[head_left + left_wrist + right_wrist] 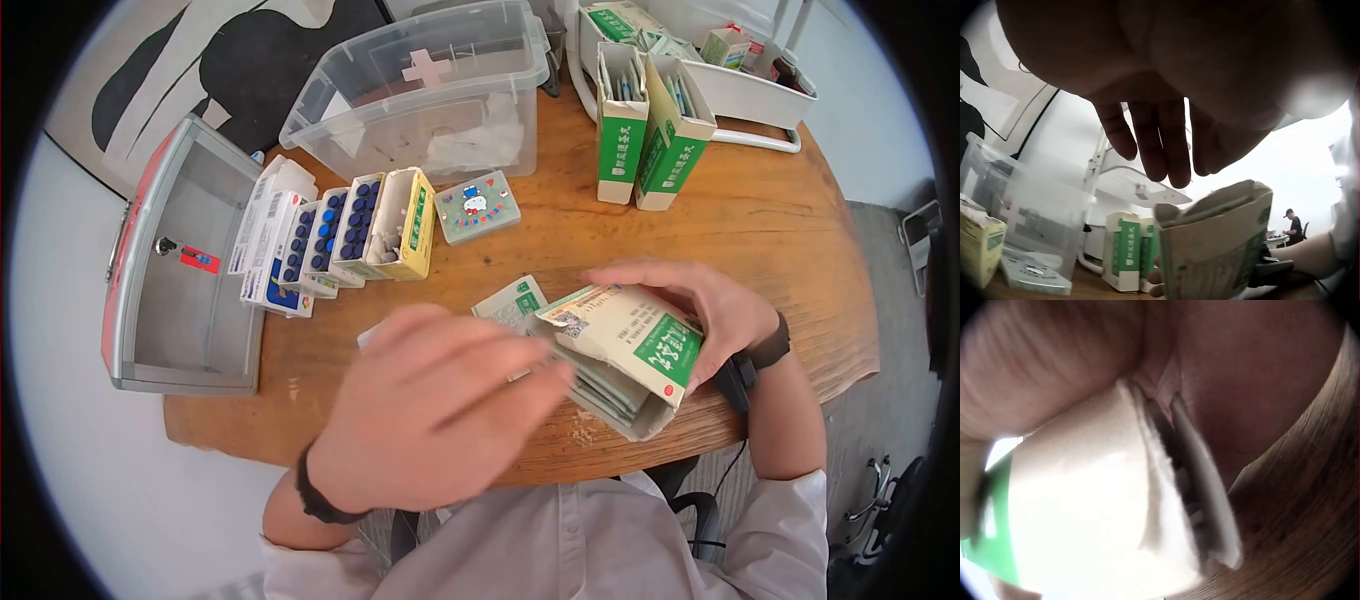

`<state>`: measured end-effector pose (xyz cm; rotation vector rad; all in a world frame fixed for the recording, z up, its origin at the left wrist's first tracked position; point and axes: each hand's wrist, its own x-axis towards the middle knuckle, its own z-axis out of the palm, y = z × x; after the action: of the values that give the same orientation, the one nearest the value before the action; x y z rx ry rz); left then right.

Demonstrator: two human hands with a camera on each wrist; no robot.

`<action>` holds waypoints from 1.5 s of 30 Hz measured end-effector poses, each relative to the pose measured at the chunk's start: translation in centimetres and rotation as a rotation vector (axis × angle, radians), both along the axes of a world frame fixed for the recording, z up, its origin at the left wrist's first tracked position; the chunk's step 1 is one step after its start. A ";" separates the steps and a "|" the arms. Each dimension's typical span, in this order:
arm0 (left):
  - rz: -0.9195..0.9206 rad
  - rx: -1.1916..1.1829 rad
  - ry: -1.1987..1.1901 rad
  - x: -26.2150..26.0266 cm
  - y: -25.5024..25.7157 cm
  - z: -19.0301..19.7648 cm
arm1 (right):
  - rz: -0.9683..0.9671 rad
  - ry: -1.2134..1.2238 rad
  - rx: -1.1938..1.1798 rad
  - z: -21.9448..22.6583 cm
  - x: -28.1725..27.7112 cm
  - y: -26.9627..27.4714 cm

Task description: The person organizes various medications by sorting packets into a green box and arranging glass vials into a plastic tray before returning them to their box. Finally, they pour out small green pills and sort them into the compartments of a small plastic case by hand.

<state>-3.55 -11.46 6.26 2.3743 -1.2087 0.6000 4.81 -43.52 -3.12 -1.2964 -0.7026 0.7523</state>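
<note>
My right hand [712, 310] grips a green and white medicine box [630, 345], tilted over the table's near side. The box's torn end is open, and flat sachets [605, 388] show inside. My left hand [430, 415], blurred in the head view, hovers by that open end. In the left wrist view its fingers [1166, 147] extend loosely above the box with nothing between them. The right wrist view shows the box [1085, 494] lying against the palm. A green and white packet [512, 300] lies on the table behind the box, partly hidden.
Two upright green and white boxes [622, 150] stand at the back. Left of them are a Hello Kitty case [480, 208], a yellow box [415, 225] and boxes of blue-capped vials [325, 235]. A clear bin [480, 115], a glass-fronted case [190, 300] and a white rack [740, 95] surround them.
</note>
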 end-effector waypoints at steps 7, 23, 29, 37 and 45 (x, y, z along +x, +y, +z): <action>0.017 0.205 0.322 2.1 3.3 -4.1 | -0.018 0.026 0.005 0.1 0.0 0.1; -0.246 -0.017 0.101 -6.2 3.3 0.3 | -0.021 0.047 0.022 0.2 -0.2 0.2; -0.180 -0.009 0.004 -2.0 0.0 2.0 | -0.016 0.041 0.007 0.6 -0.2 0.2; -0.019 0.099 -0.064 -0.1 -0.3 1.1 | -0.001 -0.052 -0.061 0.4 -0.1 0.1; 0.036 0.132 -0.071 -1.2 0.6 1.1 | -0.030 0.003 -0.005 0.2 -0.3 0.2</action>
<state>-4.72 -10.86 7.40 2.5080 -1.2746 0.6390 4.54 -43.27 -2.89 -1.3069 -0.6776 0.7320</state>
